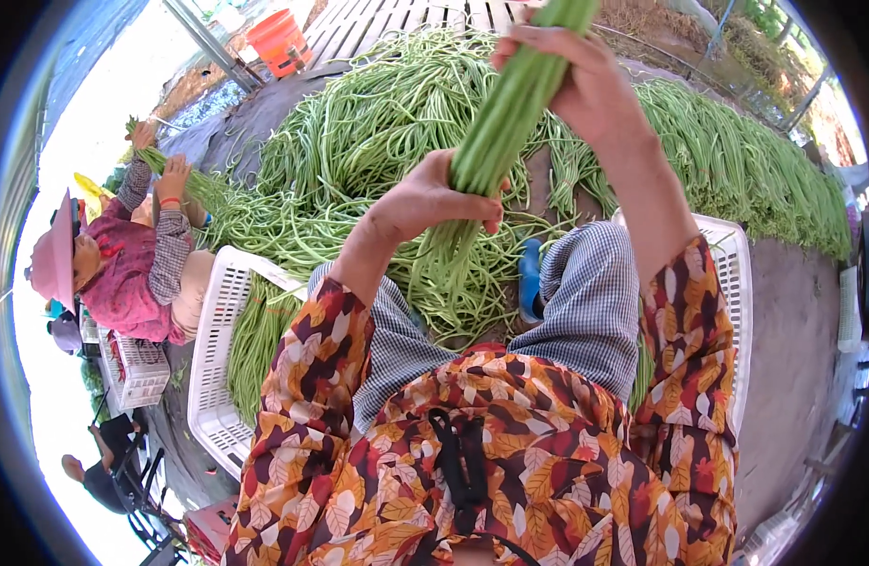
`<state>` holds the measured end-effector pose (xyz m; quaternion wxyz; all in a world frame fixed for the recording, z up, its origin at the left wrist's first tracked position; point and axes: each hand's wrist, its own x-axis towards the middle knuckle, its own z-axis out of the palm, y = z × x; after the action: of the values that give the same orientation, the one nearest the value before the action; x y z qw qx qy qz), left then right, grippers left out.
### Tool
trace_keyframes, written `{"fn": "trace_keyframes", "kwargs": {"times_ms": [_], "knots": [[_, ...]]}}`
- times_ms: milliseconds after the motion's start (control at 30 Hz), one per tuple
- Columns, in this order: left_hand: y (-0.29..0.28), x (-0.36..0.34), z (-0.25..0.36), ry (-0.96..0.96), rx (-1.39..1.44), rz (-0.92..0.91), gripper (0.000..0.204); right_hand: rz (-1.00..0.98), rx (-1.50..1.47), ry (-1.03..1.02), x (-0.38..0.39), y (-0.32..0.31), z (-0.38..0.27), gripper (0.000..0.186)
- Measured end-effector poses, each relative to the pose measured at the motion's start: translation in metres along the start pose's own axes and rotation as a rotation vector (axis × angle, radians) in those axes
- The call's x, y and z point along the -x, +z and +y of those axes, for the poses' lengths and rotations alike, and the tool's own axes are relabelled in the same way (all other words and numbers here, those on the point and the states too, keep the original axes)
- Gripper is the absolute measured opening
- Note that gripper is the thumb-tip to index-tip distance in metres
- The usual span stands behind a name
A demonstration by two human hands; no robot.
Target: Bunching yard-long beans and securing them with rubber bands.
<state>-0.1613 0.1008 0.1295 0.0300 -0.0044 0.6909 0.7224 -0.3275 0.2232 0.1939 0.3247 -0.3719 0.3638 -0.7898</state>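
I hold a thick bundle of long green beans [506,127] slantwise in front of me, its upper end leaning to the right and out of the picture. Lower down, my left hand [430,200] is wrapped round the bundle, thumb across its front. Higher up, my right hand [585,83] grips it from behind and the right. The loose lower ends hang over my lap. Beyond my knees spreads a big tangled heap of long beans [359,141]. More beans, laid in straight rows [736,156], lie at the far right.
White plastic crates flank me: one on the left [208,363] with beans inside, another on the right [732,283]. At the left a co-worker [133,264] in a pink hat holds beans. An orange bucket [280,43] stands beyond the heap, near wooden slats [397,17].
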Motion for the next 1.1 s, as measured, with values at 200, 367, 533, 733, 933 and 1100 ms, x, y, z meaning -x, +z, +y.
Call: {"fn": "trace_keyframes", "kwargs": {"times_ms": [200, 367, 533, 733, 933, 1100], "knots": [[0.021, -0.039, -0.006, -0.125, -0.051, -0.257, 0.031, 0.271, -0.163, -0.001, 0.055, -0.082, -0.033, 0.025], [0.047, -0.064, -0.043, -0.313, -0.13, -0.419, 0.032, 0.545, -0.229, -0.154, 0.156, -0.145, -0.048, 0.02], [0.086, -0.079, -0.058, -0.432, -0.195, -0.571, 0.036, 0.808, -0.193, -0.1, 0.272, -0.177, -0.031, 0.011], [0.104, -0.09, -0.061, -0.532, -0.339, -0.722, 0.037, 0.93, -0.362, -0.035, 0.352, -0.185, -0.003, 0.019], [0.111, -0.09, -0.058, -0.477, -0.427, -0.76, 0.035, 1.203, -0.301, 0.185, 0.398, -0.188, -0.012, 0.044], [0.1, -0.084, -0.05, -0.461, -0.538, -0.757, 0.035, 0.879, 1.174, 0.38, 0.355, -0.14, -0.032, 0.07]]}}
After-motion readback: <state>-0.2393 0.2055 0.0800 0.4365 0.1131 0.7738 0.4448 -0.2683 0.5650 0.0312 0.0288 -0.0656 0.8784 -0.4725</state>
